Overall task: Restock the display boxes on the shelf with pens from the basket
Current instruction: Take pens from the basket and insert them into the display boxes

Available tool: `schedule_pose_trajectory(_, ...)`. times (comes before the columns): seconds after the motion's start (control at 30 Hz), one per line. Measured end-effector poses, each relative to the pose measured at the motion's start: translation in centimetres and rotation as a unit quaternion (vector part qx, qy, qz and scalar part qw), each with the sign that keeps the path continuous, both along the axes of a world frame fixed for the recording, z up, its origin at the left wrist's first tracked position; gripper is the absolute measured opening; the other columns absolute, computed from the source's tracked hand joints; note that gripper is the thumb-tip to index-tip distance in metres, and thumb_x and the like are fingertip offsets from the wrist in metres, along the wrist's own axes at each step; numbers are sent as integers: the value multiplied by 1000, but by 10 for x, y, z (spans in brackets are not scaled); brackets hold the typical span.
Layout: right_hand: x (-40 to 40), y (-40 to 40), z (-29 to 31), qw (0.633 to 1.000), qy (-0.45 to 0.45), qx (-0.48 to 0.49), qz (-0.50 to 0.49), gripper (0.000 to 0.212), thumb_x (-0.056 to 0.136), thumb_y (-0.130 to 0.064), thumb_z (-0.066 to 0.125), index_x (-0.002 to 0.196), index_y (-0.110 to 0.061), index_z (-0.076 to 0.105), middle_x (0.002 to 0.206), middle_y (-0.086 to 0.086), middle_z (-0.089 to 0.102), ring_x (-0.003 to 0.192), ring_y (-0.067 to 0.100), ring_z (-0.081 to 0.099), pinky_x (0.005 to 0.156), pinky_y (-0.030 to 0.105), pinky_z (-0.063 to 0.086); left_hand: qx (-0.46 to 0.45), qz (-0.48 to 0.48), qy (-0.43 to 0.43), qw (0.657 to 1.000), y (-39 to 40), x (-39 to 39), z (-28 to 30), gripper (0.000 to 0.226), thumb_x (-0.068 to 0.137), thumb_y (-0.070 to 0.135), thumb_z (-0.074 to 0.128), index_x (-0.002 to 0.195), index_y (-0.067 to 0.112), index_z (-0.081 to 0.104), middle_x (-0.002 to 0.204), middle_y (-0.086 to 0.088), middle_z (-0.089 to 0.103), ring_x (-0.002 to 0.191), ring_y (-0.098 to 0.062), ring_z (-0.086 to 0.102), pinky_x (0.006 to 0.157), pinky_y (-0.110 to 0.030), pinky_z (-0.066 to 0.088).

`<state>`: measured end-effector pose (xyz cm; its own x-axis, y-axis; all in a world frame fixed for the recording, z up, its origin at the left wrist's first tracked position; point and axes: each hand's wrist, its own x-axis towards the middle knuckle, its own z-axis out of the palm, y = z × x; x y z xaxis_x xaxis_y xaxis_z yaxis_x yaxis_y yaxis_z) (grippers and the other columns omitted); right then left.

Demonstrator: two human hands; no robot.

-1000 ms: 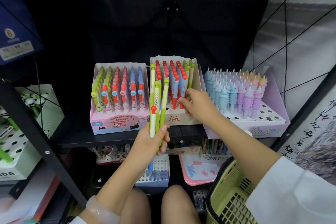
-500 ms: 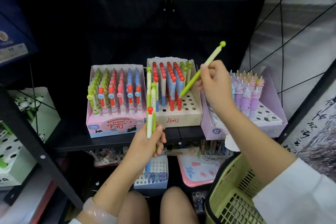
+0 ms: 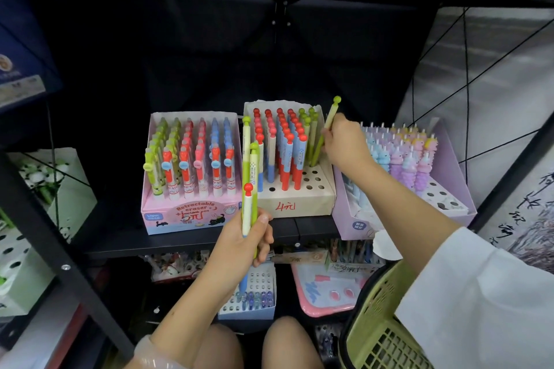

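Note:
My right hand (image 3: 344,144) pinches a green pen (image 3: 326,126) by its middle, its tip lowered into the right side of the beige display box (image 3: 299,201), next to the green pens standing there. Rows of red and blue pens fill that box, with several holes bare at the front right. My left hand (image 3: 242,243) grips a bunch of pens (image 3: 250,177) upright in front of the box: green ones and one with a red cap. The green basket (image 3: 377,326) sits at the lower right, under my right sleeve.
A pink box of eraser pens (image 3: 192,213) stands left of the beige box, a lilac box of unicorn pens (image 3: 443,177) right of it, all on a black shelf (image 3: 186,244). More stationery lies on the shelf below. A black upright (image 3: 54,246) runs along the left.
My right hand has brought the green pen down from a raised slant into the right side of the beige box. My left hand has kept its bunch in place.

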<state>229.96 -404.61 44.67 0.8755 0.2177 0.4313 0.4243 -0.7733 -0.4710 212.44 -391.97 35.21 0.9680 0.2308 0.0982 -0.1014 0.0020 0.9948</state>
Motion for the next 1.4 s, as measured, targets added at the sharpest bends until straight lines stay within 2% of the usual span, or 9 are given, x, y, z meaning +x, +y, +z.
schedule_pose_trajectory(0.17, 4, 8, -8, 996, 53, -72, 2, 12, 94, -5, 42, 87, -1, 52, 87, 14, 56, 78, 28, 53, 61, 28, 36, 1, -7, -3, 1000, 1, -1, 0, 16, 97, 20, 42, 91, 8, 51, 59, 6, 56, 43, -8, 44, 41, -18, 36)
schedule_pose_trajectory(0.33, 4, 9, -10, 996, 7, 86, 29, 11, 96, -17, 46, 91, -8, 51, 71, 7, 56, 67, 24, 57, 59, 30, 43, 0, 2, 5, 1000, 7, -2, -1, 18, 97, 21, 43, 91, 7, 52, 60, 3, 55, 42, -8, 43, 40, -18, 35)
schedule_pose_trajectory(0.5, 6, 11, -6, 1000, 23, -8, -1, 37, 95, -15, 46, 62, -20, 30, 61, -4, 39, 68, 20, 46, 46, 23, 26, 5, 0, 3, 1000, 7, -3, 1, 18, 97, 21, 42, 94, 7, 52, 60, 4, 56, 43, -8, 44, 41, -17, 36)
schedule_pose_trajectory(0.7, -23, 10, 5, 982, -107, 157, 14, 12, 92, -16, 53, 95, -6, 59, 86, -1, 55, 75, 10, 50, 66, 22, 41, 12, -36, -4, 999, 3, -6, 3, 15, 98, 19, 41, 96, 12, 54, 61, 7, 56, 43, -8, 44, 41, -18, 36)
schedule_pose_trajectory(0.9, -72, 18, 27, 923, 182, 188, 281, 29, 94, -31, 53, 67, -27, 64, 48, -20, 53, 46, -7, 47, 48, 8, 37, 44, -88, -13, 995, -5, -5, 5, 14, 98, 19, 42, 95, 13, 54, 62, 7, 56, 45, -8, 44, 42, -18, 36)
schedule_pose_trajectory(1.03, -73, 14, 29, 911, 245, 196, 269, 23, 92, -21, 56, 73, -16, 68, 64, -6, 57, 55, 2, 50, 48, 13, 43, 42, -94, -13, 995, -8, -5, 5, 13, 98, 18, 42, 97, 13, 54, 62, 8, 55, 44, -8, 43, 42, -19, 36)
schedule_pose_trajectory(1.23, -47, -5, 42, 914, 30, 392, 98, 18, 99, -19, 37, 86, -13, 48, 74, 5, 67, 53, 5, 60, 49, 21, 48, 32, -75, -5, 997, -5, -4, 0, 16, 99, 20, 39, 101, 16, 54, 59, 9, 53, 44, -8, 43, 42, -19, 36)
schedule_pose_trajectory(1.3, -37, -14, 39, 946, -70, 312, 55, 15, 99, -21, 38, 88, -13, 43, 72, 8, 66, 60, 15, 63, 57, 34, 53, 14, -64, -7, 998, -5, -4, -1, 19, 99, 20, 39, 100, 14, 57, 59, 7, 53, 44, -9, 44, 42, -19, 36)
schedule_pose_trajectory(1.4, -31, -16, 16, 985, -78, 145, 54, 12, 99, -22, 40, 91, -13, 38, 74, 14, 64, 69, 29, 63, 65, 46, 51, -18, -49, -8, 999, -6, -2, -1, 22, 98, 20, 39, 100, 13, 60, 61, 3, 57, 45, -10, 47, 43, -20, 39)
